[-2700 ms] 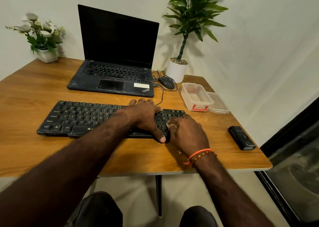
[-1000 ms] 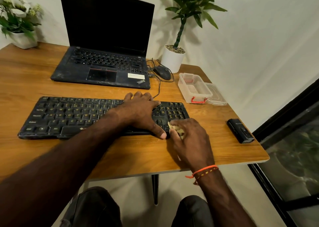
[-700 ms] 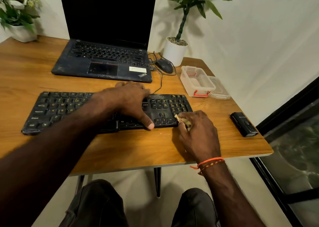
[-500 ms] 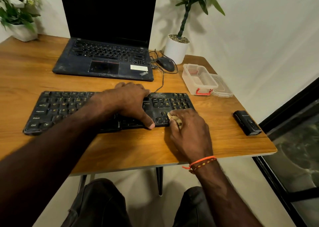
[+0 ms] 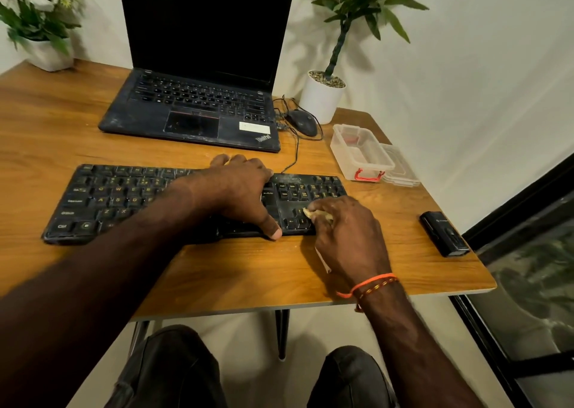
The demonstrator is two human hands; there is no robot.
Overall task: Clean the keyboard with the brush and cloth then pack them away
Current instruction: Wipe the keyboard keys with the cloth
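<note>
Box: clear box (image 5: 360,151) at 2 o'clock on the bench (image 5: 248,271), something red inside; lid (image 5: 400,167) just beside it
Keyboard: keyboard (image 5: 124,196) mid-bench, long axis 9 to 3 o'clock
Left hand: left hand (image 5: 242,187) spread flat on the keys
Right hand: right hand (image 5: 348,236) grip curled around a pale cloth (image 5: 312,214) on the arrow keys

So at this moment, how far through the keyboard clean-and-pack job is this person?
Mid-clean. The right hand grips a pale wad, probably the cloth, on the arrow keys of the keyboard, which the left hand steadies. No brush is visible, so brushing can't be judged. Packing is left: the clear box stands open, its lid beside it.
</note>
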